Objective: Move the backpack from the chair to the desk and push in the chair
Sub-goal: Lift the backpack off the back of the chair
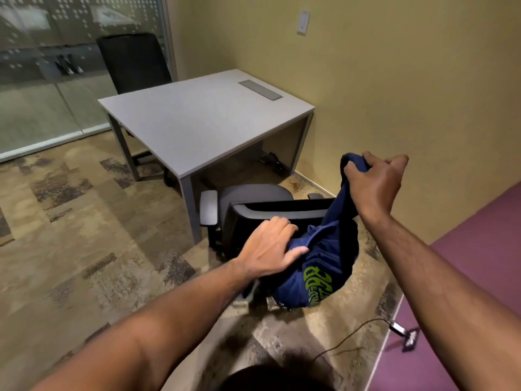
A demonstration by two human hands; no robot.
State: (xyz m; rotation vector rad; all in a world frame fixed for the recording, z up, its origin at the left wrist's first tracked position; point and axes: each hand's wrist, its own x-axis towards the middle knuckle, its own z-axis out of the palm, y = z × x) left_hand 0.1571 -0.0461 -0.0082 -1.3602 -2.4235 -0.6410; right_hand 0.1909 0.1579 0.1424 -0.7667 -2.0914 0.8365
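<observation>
The navy backpack point(315, 266) carries lime-green lettering, too curled to read. It hangs behind the grey chair point(253, 204), against the backrest, with its top strap raised in the right hand point(372, 184), whose grip is clenched around the fabric. The left hand point(270, 249) pinches the bag's upper edge. The tabletop point(203, 122) stands beyond the chair; a second black chair point(132, 63) sits behind it; a cable point(346, 337) trails on the carpet

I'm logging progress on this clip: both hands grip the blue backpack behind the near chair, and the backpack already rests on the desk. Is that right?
Not quite. In the head view the blue backpack hangs behind the near chair, held by the left hand and right hand. It is not on the desk, whose top is bare apart from its cable hatch.
</observation>
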